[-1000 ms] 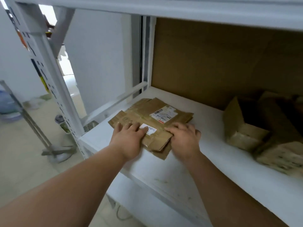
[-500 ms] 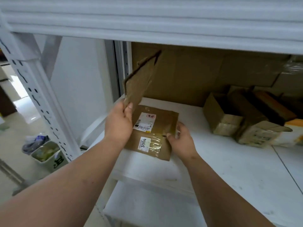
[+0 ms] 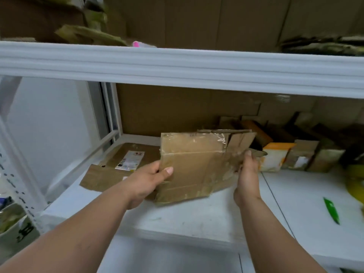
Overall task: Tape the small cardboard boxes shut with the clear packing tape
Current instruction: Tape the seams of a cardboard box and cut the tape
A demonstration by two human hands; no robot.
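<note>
Left grip (image 3: pixel 146 179): closed on the left edge of the flattened cardboard box (image 3: pixel 197 164), thumb laid on its front face.
Right grip (image 3: pixel 247 174): closed on the box's right edge, thumb up.
Flattened cardboard box: held upright between both grips, above the front part of the shelf (image 3: pixel 197 219).
Second flattened box (image 3: pixel 118 166): laid flat near the shelf's left edge, label up.
Assembled boxes (image 3: pixel 307 156): lined along the shelf's back edge.
Green object (image 3: pixel 331 212): seen near the right edge.
</note>
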